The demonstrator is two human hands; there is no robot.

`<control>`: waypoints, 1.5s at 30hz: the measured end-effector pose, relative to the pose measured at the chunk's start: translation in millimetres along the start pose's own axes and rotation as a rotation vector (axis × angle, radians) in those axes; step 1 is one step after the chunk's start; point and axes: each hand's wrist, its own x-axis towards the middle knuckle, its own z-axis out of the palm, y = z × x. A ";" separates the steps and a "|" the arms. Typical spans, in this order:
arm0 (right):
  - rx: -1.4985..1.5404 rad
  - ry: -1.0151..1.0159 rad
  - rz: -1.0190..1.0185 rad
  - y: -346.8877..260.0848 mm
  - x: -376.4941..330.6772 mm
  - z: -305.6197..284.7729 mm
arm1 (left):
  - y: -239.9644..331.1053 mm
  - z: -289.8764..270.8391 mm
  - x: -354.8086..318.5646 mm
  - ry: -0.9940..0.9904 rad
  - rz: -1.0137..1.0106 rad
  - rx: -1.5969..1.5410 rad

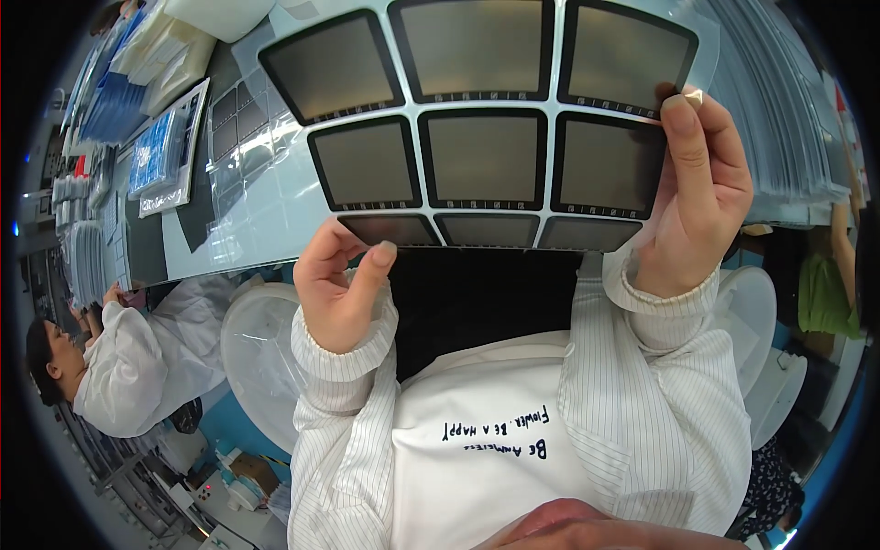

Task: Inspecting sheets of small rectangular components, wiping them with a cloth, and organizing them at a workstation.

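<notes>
Spanning the gap between two bare hands, a panel sheet (481,151) hangs at the table's near side, its nearest row reaching past the edge of the table (211,247) toward the wearer's body. The right hand (701,197) has its fingers closed on the sheet's right edge, thumb over the face and the others behind it. The left hand (341,291) is at the sheet's near left corner, fingers curled almost together on it, thumb tip at the margin; how firmly they pinch cannot be told. Gripping by the margins probably leaves the dark panels mostly untouched, and holding opposite sides likely stops a thin piece from sagging.

The sheet's face is turned up to the wearer, and its nearest row looks foreshortened, so it seems bent or tilted there. Each black-bordered panel runs longest from left to right, a strip of small marks along its body-side border. The far edge meets the view's rim, leaving the whole sheet's long axis unclear.

Left of the panel sheet, a second sheet of dark panels (249,121) lies flat, with a blue-and-white wrapped pack (160,156) farther left. Right of the panel sheet is a thick stack of clear sheets (779,119), presumably placed there for easy reach.
</notes>
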 end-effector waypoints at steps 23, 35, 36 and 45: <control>0.090 -0.070 0.088 -3.5 12.2 -14.3 | 15.0 -0.3 -3.4 0.050 -0.034 -0.154; 0.088 -0.026 0.079 4.3 14.3 -26.1 | 16.2 4.7 -2.0 -0.055 -0.016 -0.116; 0.090 -0.028 0.081 5.2 14.4 -27.2 | 16.5 5.1 -2.1 -0.056 -0.020 -0.099; 0.103 0.002 0.113 5.5 13.1 -28.4 | 16.9 5.1 -2.4 -0.086 -0.016 -0.047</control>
